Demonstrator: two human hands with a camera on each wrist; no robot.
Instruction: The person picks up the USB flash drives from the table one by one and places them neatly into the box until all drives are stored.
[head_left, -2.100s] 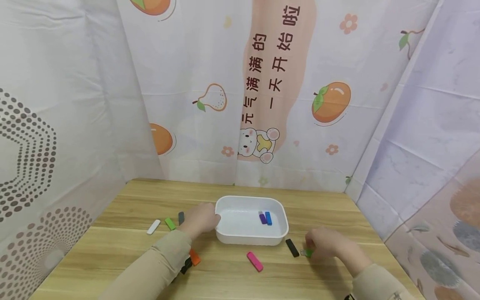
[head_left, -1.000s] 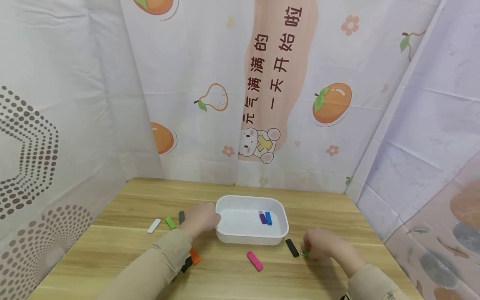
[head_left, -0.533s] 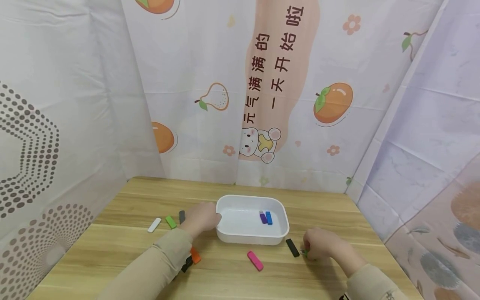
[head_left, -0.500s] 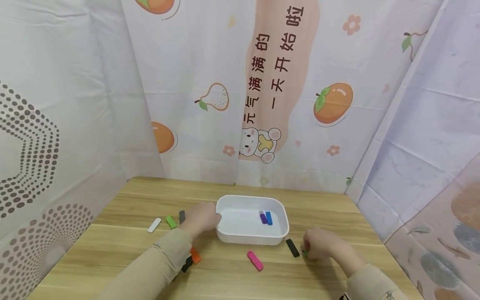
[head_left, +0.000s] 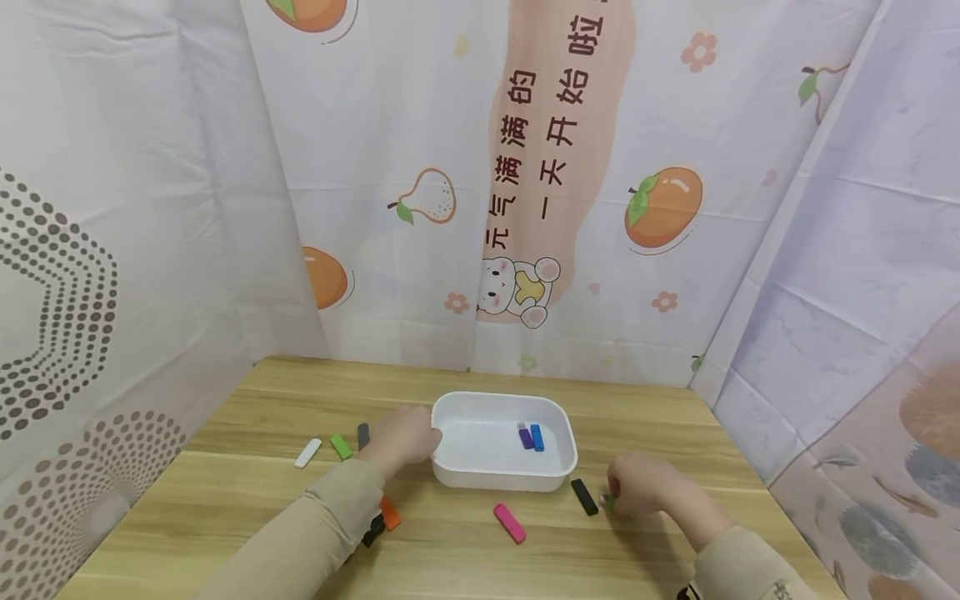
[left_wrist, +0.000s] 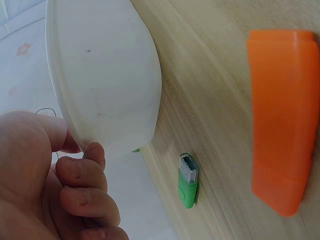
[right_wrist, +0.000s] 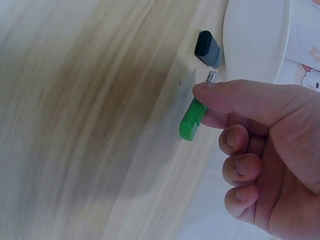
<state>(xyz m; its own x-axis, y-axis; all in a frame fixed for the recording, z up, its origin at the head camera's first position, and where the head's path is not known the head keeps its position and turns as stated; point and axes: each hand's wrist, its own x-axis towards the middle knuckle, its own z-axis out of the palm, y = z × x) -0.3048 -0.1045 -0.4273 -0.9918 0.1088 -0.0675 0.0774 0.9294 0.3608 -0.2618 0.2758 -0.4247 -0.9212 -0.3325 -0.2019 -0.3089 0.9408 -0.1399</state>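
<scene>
My left hand (head_left: 401,435) pinches the left rim of a white plastic tub (head_left: 502,481) between thumb and index finger; its other fingers (left_wrist: 90,200) are curled below. Inside the tub lie a purple USB stick (head_left: 526,437) and a blue USB stick (head_left: 537,437). To the right of the tub, my right hand (head_left: 645,485) pinches a green USB stick (right_wrist: 192,119) between thumb and index finger. Its metal plug points toward a black USB stick (right_wrist: 207,48), which lies beside the tub. The stick is held close over the table.
A pink USB stick (head_left: 510,523) lies in front of the tub. Left of it are white (head_left: 307,452), green (head_left: 341,447), grey (head_left: 363,435) and orange (head_left: 389,513) sticks, plus a black item (head_left: 373,531) partly behind the left sleeve. Printed curtains (head_left: 375,333) border the table.
My right hand has shifted slightly left with the green USB stick, which is now more covered by the fingers in the head view. The left hand and tub stay put.
</scene>
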